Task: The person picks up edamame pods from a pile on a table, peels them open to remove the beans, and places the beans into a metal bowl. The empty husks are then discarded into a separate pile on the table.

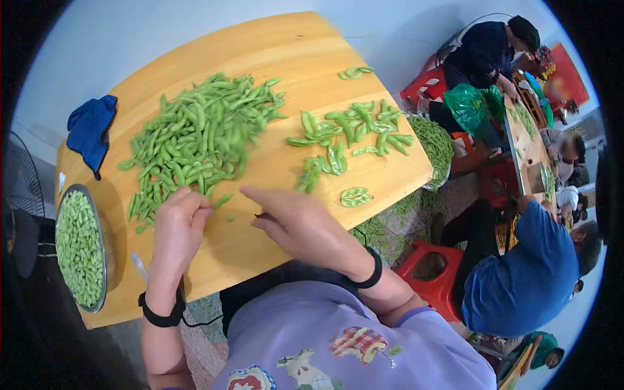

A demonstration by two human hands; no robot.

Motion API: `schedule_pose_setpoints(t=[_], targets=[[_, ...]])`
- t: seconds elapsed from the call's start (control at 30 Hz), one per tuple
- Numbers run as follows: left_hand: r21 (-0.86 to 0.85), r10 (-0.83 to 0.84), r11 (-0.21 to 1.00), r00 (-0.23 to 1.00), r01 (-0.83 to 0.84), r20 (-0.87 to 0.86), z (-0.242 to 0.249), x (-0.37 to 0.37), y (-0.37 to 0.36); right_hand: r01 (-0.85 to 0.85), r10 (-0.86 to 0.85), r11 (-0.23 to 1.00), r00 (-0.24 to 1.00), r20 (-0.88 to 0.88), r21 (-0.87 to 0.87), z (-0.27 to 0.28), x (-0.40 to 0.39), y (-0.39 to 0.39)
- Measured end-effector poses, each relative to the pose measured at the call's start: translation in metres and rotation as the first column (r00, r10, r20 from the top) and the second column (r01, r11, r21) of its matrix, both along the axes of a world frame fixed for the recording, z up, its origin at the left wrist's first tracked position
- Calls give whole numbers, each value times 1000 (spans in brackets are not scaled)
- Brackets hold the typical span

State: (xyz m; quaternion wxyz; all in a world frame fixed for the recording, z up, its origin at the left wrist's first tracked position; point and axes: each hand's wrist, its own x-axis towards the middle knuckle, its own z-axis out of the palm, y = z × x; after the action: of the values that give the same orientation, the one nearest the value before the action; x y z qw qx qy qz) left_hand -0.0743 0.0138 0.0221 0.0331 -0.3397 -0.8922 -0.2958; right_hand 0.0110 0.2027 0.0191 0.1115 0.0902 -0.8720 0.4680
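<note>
Near the front edge of a pile of green soybean pods (pixel 201 127), my left hand (pixel 179 221) has its fingers pressed together in a pinch. Whatever lies between those fingertips is hidden. Right of it, my right hand (pixel 302 224) hovers over the wooden table with finger and thumb apart and nothing visible in its grasp. A single pod (pixel 223 200) and a small green bean (pixel 229 218) lie between the two hands. Past my right hand, split, flattened pods (pixel 364 127) are scattered toward the table's right side. A metal bowl (pixel 103 260) of shelled green beans stands at the left.
A blue cloth (pixel 92 130) lies at the table's (pixel 279 42) back left corner. Beyond the right edge sits a basin of pods (pixel 432 146), with pods strewn on the floor. Red stools (pixel 432 273) and people, one in a blue shirt (pixel 526 273), are at another table.
</note>
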Motion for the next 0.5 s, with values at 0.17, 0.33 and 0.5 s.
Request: schedule_pose_setpoints(t=[0.17,0.33,0.5], targets=[[120,-87,991,960,56,267,10,8,13,17,-24,988,999,48,155,-18,-10,-9],[195,-74,981,934,5,348,8,4,14,96,-99,994,992,73,44,-25,-13,-15],[513,-186,699,567,-498,803,15,17,17,296,-165,847,936,311,-441,-11,-9,-22]])
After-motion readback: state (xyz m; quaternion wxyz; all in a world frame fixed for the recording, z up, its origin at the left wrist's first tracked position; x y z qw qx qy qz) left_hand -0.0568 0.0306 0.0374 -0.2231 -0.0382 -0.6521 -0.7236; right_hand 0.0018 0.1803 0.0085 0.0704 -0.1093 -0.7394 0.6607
